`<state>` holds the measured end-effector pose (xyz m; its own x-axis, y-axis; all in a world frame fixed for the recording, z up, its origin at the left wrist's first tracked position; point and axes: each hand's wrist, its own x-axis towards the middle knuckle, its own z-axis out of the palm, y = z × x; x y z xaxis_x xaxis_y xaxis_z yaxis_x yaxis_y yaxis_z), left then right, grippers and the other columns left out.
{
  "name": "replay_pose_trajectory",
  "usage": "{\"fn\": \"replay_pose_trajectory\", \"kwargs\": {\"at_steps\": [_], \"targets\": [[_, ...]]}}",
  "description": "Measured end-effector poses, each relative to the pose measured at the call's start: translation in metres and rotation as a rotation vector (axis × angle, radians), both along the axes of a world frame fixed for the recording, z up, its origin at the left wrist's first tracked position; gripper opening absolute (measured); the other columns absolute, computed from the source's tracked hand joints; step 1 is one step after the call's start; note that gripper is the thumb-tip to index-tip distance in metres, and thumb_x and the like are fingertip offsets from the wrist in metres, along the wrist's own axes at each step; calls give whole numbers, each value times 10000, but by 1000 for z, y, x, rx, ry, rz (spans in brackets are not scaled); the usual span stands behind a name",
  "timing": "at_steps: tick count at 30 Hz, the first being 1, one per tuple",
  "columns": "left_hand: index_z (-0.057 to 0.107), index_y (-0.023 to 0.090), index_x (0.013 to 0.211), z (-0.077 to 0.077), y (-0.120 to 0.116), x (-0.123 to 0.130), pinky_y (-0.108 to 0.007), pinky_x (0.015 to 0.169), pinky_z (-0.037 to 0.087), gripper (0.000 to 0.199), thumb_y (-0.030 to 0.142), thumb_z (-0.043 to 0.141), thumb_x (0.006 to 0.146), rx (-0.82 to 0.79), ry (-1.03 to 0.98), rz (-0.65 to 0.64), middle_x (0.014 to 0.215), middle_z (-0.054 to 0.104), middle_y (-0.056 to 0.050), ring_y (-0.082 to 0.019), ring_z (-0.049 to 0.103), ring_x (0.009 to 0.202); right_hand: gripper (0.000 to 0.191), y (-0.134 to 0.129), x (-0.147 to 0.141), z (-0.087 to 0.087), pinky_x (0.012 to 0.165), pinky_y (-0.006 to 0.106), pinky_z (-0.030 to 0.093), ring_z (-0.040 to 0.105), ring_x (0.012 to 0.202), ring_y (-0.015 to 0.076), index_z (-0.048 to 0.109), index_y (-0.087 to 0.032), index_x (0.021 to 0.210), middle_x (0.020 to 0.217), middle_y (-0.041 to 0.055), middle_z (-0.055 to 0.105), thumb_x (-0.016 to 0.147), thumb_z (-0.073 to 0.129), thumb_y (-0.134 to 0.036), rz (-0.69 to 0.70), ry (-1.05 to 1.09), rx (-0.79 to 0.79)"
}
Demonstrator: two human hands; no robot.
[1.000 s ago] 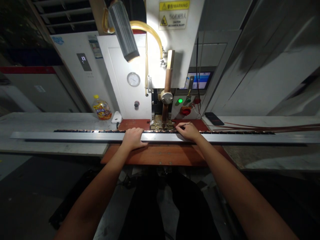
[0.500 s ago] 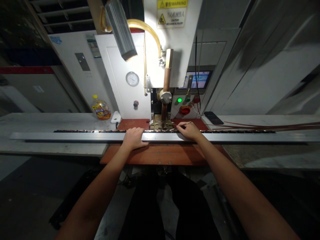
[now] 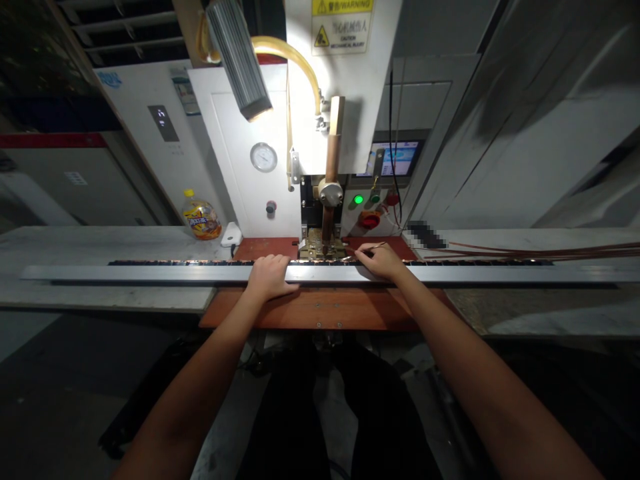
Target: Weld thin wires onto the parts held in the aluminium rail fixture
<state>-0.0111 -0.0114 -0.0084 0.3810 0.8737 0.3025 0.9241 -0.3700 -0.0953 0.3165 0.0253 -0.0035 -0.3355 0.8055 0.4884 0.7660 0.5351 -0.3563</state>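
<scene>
The silver metal bar [image 3: 320, 274] on the desk [image 3: 280, 313] sits slightly further right, seemingly bringing another stretch before the electrode [image 3: 327, 223]; left hand [image 3: 271, 275] fingers clamp it, right hand [image 3: 381, 261] fingers pinch a thin rod [image 3: 376, 247].

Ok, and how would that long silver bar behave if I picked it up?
The long silver bar looks fairly stiff, running straight across the bench. Being so long for its width, it would probably swing if lifted near one end. Its smooth, shiny front face might feel slippery.
</scene>
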Motion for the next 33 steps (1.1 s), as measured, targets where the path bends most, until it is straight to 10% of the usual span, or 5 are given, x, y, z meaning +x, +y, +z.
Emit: {"fn": "replay_pose_trajectory", "kwargs": {"at_steps": [33], "targets": [[610, 220, 1045, 2, -3, 10, -409, 869, 430, 498, 578, 695, 709, -15, -24, 0, 1055, 696, -107, -309, 609, 1018, 292, -5, 7, 5, 801, 297, 513, 721, 859, 226, 760, -233, 788, 878, 45, 792, 912, 507, -308, -15, -7, -16]]}}
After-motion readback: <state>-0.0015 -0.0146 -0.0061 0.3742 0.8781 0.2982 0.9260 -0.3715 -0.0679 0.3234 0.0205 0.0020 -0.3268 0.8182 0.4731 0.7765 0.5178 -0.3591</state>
